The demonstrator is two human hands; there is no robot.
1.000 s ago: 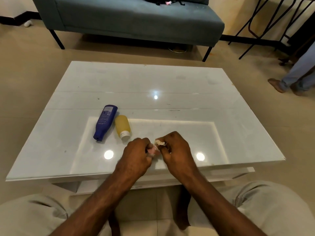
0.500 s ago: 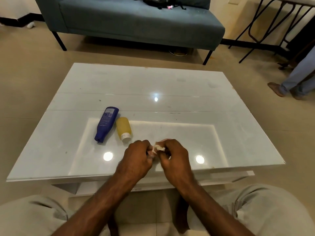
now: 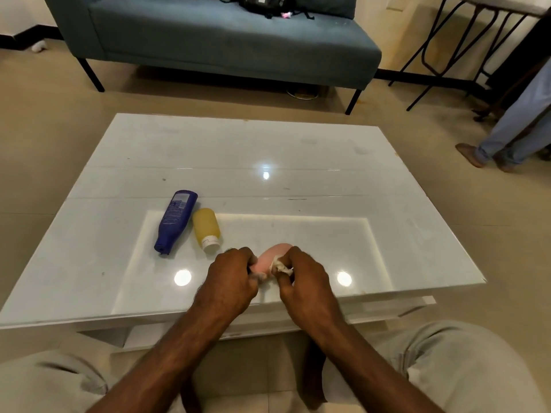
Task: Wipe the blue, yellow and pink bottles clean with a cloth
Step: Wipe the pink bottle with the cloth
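Wiping in hand: a seated person works on the pink bottle (image 3: 275, 257) just above the near part of the white glass tabletop (image 3: 238, 150), both forearms reaching out over the knees.
Left grip: the left hand (image 3: 231, 278) is curled closed round the bottle's near end, and which end that is stays hidden inside the fist.
Right grip: the right hand (image 3: 304, 278) pinches a small crumpled white cloth (image 3: 280, 265) and holds it against the bottle's right flank.
Bottle's axis: it runs from the left hand away from the person and a little rightward, and the rounded far end pokes out bare beyond both hands.
Next stroke, by judgement: the uncovered end lies just beyond the cloth, so the rub likely runs outward along that axis, or the left hand turns the bottle under the cloth.
Waiting bottles: the blue bottle (image 3: 176, 220) and the yellow bottle (image 3: 206, 228) lie on their sides to the left and farther out, caps toward the person. They sit just beside each other; whether they touch cannot be told.
Nearer hand: the left.
Progress: whether those two are already clean cannot be told.
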